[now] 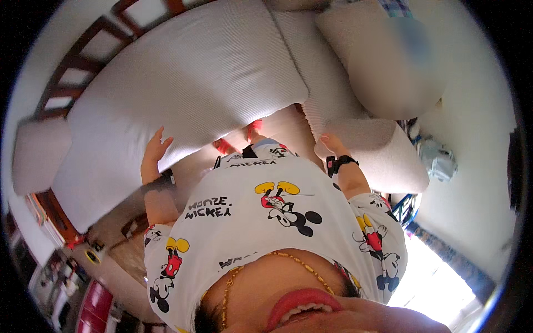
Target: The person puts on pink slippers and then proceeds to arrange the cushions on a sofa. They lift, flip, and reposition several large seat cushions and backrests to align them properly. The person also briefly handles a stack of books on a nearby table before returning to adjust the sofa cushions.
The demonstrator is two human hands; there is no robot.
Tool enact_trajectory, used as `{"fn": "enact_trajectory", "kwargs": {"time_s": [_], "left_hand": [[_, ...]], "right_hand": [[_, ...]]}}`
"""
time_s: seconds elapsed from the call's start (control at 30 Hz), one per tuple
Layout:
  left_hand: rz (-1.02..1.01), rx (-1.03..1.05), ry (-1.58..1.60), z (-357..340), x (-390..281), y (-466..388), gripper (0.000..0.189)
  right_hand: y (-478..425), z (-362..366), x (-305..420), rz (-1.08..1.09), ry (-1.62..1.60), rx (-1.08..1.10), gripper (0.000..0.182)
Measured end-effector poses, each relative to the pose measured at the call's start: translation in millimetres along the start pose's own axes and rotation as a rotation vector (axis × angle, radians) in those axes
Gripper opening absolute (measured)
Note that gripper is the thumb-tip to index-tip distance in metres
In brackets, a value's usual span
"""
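My left hand (157, 146) is raised with its fingers apart and nothing in it. It appears in front of a wide sofa seat (187, 75) covered in pale ribbed fabric. Past the right side of my white cartoon-print shirt (245, 179), my right hand (332, 142) hangs by the covered sofa arm (370, 145). Its fingers are too small and bright to read, and whether it touches the cover cannot be told. Both wrists wear black bands. My feet in red sandals (222, 145) stand on the floor close to the seat's front edge.
A dark wooden open-frame backrest (89, 58) runs along the far left. A blurred patch (397, 68) hides part of the sofa's right side. A wooden table (129, 254) stands behind me on the left. Bright light comes through an opening (433, 279) at the lower right.
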State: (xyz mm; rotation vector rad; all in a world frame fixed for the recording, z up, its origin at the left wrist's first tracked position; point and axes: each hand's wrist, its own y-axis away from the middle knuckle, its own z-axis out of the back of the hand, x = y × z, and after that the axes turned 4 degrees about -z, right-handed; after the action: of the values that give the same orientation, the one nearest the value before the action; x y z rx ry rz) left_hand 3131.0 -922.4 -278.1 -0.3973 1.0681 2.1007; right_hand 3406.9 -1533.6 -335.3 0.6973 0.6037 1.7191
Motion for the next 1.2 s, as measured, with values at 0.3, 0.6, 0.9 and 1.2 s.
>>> {"fn": "enact_trajectory", "kwargs": {"time_s": [0.3,0.6,0.9,1.2], "left_hand": [[-0.13,0.079,-0.109,40,-38,-32,0.059],[-0.123,0.026,-0.122,37,-101,-26,0.064],[-0.374,-0.052,-0.111,-53,-259,-29,0.062],[-0.327,-0.086,-0.096,-70,-237,-18,0.06]], "right_hand": [[20,-4,17,-0.058,0.076,-0.185,0.027],[111,220,-11,0.307,-0.044,-0.726,0.054],[152,194,-81,0.188,0.135,-0.533,0.102],[77,202,-101,0.382,-0.159,-0.655,0.051]]}}
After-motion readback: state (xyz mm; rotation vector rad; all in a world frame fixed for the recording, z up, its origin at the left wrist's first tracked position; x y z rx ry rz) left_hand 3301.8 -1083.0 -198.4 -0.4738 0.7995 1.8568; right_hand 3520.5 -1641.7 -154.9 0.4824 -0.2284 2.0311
